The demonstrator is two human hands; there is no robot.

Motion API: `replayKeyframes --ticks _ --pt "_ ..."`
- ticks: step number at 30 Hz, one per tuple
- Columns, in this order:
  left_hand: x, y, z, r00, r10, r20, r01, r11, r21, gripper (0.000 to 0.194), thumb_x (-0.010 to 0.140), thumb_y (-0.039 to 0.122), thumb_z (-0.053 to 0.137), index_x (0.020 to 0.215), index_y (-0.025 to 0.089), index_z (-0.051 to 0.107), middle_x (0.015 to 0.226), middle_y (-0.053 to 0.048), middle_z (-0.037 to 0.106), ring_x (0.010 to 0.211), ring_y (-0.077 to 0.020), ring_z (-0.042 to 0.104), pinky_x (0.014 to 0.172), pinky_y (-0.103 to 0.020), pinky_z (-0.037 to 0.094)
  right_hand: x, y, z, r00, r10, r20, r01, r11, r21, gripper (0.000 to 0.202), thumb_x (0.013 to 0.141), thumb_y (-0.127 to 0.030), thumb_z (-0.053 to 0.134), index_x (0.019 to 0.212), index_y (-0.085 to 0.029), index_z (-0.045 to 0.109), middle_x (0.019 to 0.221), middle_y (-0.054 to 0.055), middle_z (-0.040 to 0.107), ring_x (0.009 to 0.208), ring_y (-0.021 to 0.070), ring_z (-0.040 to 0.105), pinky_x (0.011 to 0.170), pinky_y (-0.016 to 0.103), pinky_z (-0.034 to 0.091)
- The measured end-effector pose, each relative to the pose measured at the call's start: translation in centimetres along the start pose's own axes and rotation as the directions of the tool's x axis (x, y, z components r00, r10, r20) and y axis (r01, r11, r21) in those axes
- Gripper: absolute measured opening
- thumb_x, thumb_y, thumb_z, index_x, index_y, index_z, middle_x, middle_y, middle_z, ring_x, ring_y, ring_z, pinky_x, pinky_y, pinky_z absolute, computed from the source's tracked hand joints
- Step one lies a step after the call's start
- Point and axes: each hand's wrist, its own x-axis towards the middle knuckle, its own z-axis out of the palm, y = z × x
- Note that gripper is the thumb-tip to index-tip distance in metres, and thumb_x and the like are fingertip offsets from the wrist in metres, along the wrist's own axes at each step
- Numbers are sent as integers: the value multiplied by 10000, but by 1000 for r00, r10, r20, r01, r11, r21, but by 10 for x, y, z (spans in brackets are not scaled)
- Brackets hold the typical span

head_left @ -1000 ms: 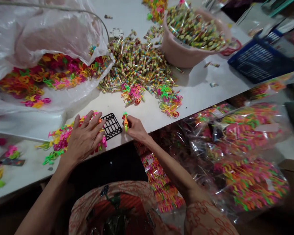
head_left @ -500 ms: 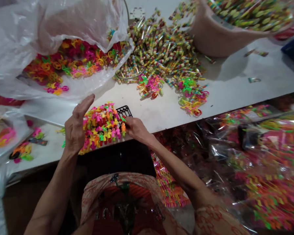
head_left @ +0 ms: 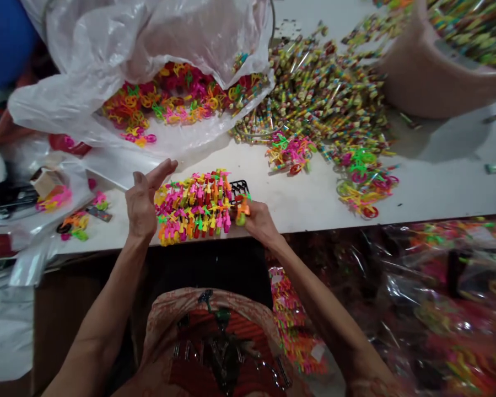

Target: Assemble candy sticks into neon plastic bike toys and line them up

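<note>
Rows of small bright plastic figures (head_left: 194, 207) stand packed on a black rack (head_left: 240, 189), whose bare lattice end shows at the right. My left hand (head_left: 144, 204) is upright at the left end of the rows, fingers apart, its palm side near the figures. At the right end my right hand (head_left: 259, 220) has its fingers closed around an orange and green figure (head_left: 243, 210), beside the rack. The fingertips of that hand are partly hidden by the figure.
A clear bag (head_left: 107, 105) of colourful plastic pieces lies behind on the white table (head_left: 268, 201). Wrapped sticks (head_left: 314, 94) are heaped beside a pinkish tub (head_left: 430, 77). Loose pieces (head_left: 293, 153) lie in front of the heap. Bagged toys (head_left: 450, 314) sit below the table at right.
The view has shifted left, so the table and its contents appear further right. My left hand still stands open by the rows; the figure at my right hand is now tilted.
</note>
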Motion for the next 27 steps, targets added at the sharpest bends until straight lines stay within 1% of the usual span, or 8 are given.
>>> replayKeyframes --ticks 3,5,8,10,16,20,24,27 --pt "-8 3 11 994 27 109 -40 993 115 634 955 569 165 1210 240 643 1221 -63 680 1229 -222 568 1088 -449 405 1 -1 0 998 13 60 -8 996 -84 133 700 -165 518 568 -182 511 606 -8 524 616 128 466 591 226 362" --pt "-10 5 20 973 59 224 -119 958 262 612 956 563 164 1246 264 613 1281 -46 647 1270 -216 532 1122 -452 354 1 0 -3 996 24 82 -21 999 -32 140 714 -192 530 575 -180 525 618 -6 533 624 128 481 602 226 375" --pt "-11 6 31 893 62 447 -293 832 471 552 951 555 213 1335 305 522 1414 -25 542 1358 -242 434 1177 -510 206 1 4 -8 998 62 30 -65 990 121 189 745 -288 564 596 -172 547 655 -2 548 639 130 512 620 234 404" --pt "-11 6 36 854 46 519 -367 758 538 518 954 521 254 1386 317 455 1483 -17 460 1409 -259 353 1183 -538 135 1 7 -9 997 76 -16 -73 984 160 204 745 -320 594 612 -169 560 665 -4 552 656 133 524 635 239 418" --pt "-12 8 39 836 38 548 -421 684 595 501 959 460 292 1442 342 362 1516 -15 407 1437 -264 295 1178 -540 101 2 5 -5 997 16 76 -20 999 48 171 764 -181 576 599 -168 534 650 -19 538 648 120 518 621 220 404" --pt "-13 7 39 823 38 567 -452 649 612 516 964 436 289 1469 332 318 1519 -32 400 1438 -272 292 1172 -550 117 2 -5 -5 973 -51 224 96 976 -194 124 784 -87 525 749 -169 611 814 24 630 765 146 568 686 231 427" --pt "-15 4 39 809 102 579 -508 617 601 541 966 428 284 1499 340 251 1519 -51 395 1438 -288 287 1156 -576 145 -1 -18 3 950 28 310 123 880 -458 224 822 -84 498 974 -147 650 1070 112 655 861 179 608 711 262 449" --pt "-16 -1 36 793 163 587 -545 619 566 553 962 405 300 1506 334 233 1527 -54 380 1437 -304 281 1155 -589 150 -2 -16 0 949 42 312 109 885 -452 194 829 -116 532 958 -149 672 1012 87 685 817 171 616 685 256 443"
